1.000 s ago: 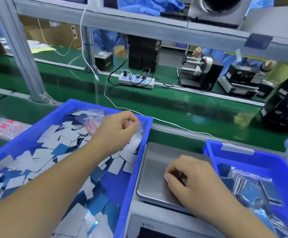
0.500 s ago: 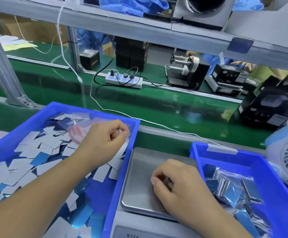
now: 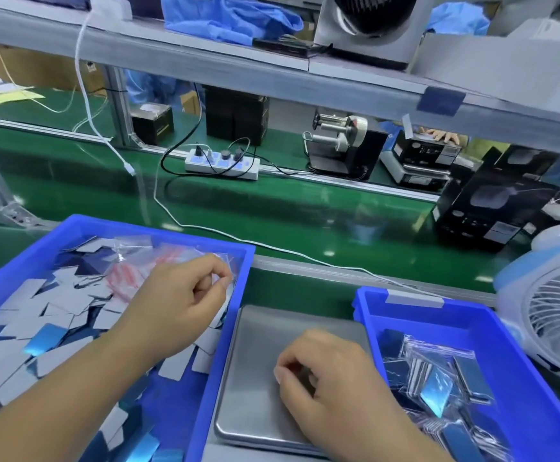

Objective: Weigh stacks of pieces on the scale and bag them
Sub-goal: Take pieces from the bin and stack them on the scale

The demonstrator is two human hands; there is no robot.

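In the head view, the small thin square pieces with white paper-like faces and shiny blue backs were seen scattered loosely in the large blue plastic bin on the left, many overlapping. They were judged to be very light, fairly stiff for their thinness, slick on the glossy side and easily bent or scratched; a stack would best be pinched by its edges between thumb and fingers, so that the pieces stay squared and do not slide apart. The clear thin plastic zip bags with red print, lying on the pieces at the far side of that bin, were judged limp, crinkly and slippery, best taken at the mouth. The left hand was held over the far right corner of the bin, its thumb and forefinger pinched together on the edge of one such bag. The right hand rested on the flat grey steel platform of the scale, fingers curled downward; whether a stack was gripped beneath them could not be told. Filled clear bags of stacked pieces lay in the smaller blue plastic bin on the right, just beside the scale on the green table.
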